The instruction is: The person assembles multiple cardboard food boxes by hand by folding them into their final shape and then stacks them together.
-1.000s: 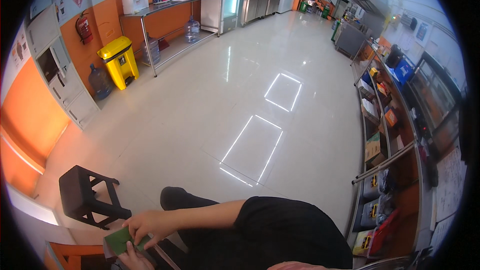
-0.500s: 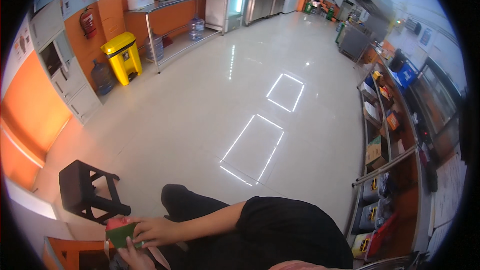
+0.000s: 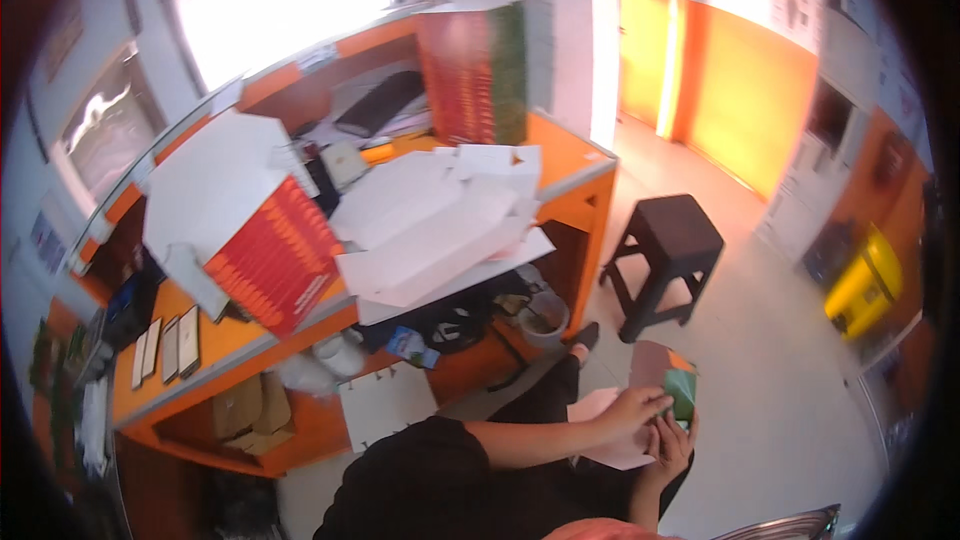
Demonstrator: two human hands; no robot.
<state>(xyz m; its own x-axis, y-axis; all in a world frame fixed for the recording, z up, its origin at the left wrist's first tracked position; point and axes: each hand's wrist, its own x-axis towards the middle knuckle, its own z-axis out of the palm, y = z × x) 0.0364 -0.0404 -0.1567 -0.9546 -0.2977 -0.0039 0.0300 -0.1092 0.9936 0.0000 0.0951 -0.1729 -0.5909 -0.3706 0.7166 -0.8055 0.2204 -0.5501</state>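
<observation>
Low at the right, both my hands hold a partly folded cardboard box [image 3: 682,392]. One panel of it is green, and a brownish-pink flap stands up behind. A pale flap [image 3: 592,428] spreads out beside my left wrist. My left hand [image 3: 640,412] reaches in from the left, its fingers bent and pressed on the card near the green panel. Below it, my right hand [image 3: 672,448] grips the card from the right side with curled fingers. Part of the box is hidden behind the fingers.
An orange desk [image 3: 590,190] holds a stack of flat white cardboard blanks [image 3: 440,270], a tilted red box [image 3: 280,265] and a red-green box [image 3: 455,80]. A black stool [image 3: 672,230] stands beyond my hands. A white bucket [image 3: 543,320] sits by the desk; a yellow bin [image 3: 865,285] stands right.
The view has swung left, bringing the desk with its boxes into sight and shifting my hands from lower left to lower right. Both hands still hold the cardboard box; more of its flaps now show.
</observation>
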